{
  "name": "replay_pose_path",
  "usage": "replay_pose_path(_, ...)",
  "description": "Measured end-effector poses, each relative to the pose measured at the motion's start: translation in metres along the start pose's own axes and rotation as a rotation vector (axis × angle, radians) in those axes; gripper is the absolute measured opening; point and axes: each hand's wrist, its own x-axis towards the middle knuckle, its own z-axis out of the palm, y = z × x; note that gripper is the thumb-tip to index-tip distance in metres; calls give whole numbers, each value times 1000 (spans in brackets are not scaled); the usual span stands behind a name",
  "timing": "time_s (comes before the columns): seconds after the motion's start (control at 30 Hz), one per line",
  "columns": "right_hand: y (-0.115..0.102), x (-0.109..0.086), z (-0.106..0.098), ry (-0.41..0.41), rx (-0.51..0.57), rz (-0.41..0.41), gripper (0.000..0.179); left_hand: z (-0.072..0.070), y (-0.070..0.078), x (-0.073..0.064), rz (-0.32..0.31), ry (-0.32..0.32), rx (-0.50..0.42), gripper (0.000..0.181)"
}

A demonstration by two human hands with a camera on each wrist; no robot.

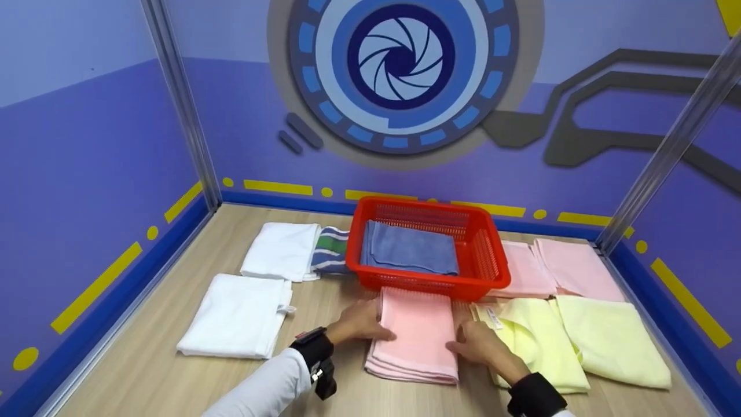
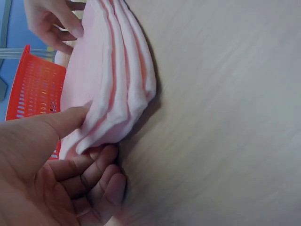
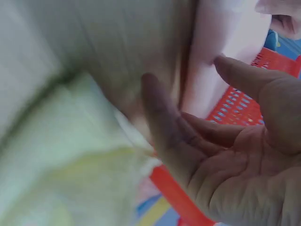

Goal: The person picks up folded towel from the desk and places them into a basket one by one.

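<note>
A folded pink towel (image 1: 418, 336) lies in several layers on the table, just in front of the red basket (image 1: 431, 282). My left hand (image 1: 360, 322) pinches its left side, thumb (image 2: 70, 120) on top and fingertips (image 2: 109, 157) tucked at the underside. On the opposite side my right hand (image 1: 481, 345) holds the towel's right edge, with the thumb (image 3: 244, 77) pressing the upper face and the other fingers by the lower edge. Inside the basket sits a folded blue towel (image 1: 414, 249).
Two folded white towels (image 1: 234, 318) lie at the left, with a striped towel (image 1: 331, 250) partly behind the basket. At the right are two pink towels (image 1: 579, 269) and two yellow towels (image 1: 616, 341), one close beside my right hand. Purple wall panels (image 1: 243, 121) enclose the table.
</note>
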Motion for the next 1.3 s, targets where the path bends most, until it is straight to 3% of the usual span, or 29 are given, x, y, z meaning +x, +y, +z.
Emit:
replay_pose_path(0.03, 2, 0, 0, -16, 20, 24, 24, 0, 1, 0, -17, 11, -2, 38)
replay_pose_path(0.13, 4, 1, 2, -25, 130, 7, 49, 1, 5, 1, -52, 23, -51, 34)
replay_pose_path(0.27, 2, 3, 2, 26, 241, 50, 72, 2, 13, 4, -48, 59, -281, 45)
replay_pose_path(0.4, 1, 4, -4, -41, 364, 78, 62, 1, 20, 7, -52, 135, -446, 48)
replay_pose_path(0.5, 3, 3, -15, -127, 440, 90, 69, -7, 25, 10, -23, 150, -442, 48)
replay_pose_path(0.57, 2, 3, -26, -182, 484, 106, 71, -16, 29, 13, 5, 114, -419, 44)
replay_pose_path(0.67, -5, 3, -45, -262, 521, 136, 72, -33, 39, 16, 12, 8, -437, 29)
replay_pose_path(0.77, -19, 4, -67, -336, 482, 119, 67, -55, 53, 13, 18, -55, -437, 15)
replay_pose_path(1.0, -49, 16, -124, -377, 354, -27, 58, -110, 98, 3, 161, 38, -270, 16)
replay_pose_path(1.17, -58, 27, -162, -379, 375, -81, 60, -141, 121, 15, 103, 11, -363, 16)
replay_pose_path(1.3, -63, 34, -184, -331, 336, -74, 52, -158, 129, 30, 66, -2, -472, 18)
